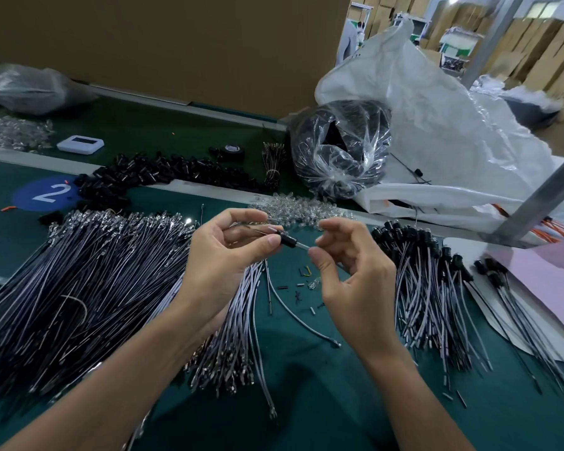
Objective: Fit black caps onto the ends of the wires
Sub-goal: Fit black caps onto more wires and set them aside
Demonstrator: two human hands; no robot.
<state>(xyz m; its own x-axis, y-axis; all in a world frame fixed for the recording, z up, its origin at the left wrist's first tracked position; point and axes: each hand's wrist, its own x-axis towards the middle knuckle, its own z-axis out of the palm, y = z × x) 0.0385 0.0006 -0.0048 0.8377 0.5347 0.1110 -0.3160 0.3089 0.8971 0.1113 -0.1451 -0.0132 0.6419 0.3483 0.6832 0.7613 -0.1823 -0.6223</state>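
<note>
Trouble could come if the small black plastic cap (288,239), pinched in the left hand (222,255) above the green table (306,402), slips off its thin grey wire (303,245) while the right hand (349,281), pinching the wire's tip, pulls it crooked.

Green surface (306,402) lay before tall brown cardboard panel (163,43). Stacked cardboard boxes (534,47) filled bright warehouse behind. Grey metal post (541,196) slanted at right.

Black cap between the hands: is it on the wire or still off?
On. Wire sticks out of both ends of the cap; left hand pinches the cap, right hand the wire. Fully seated: cannot tell.
</note>
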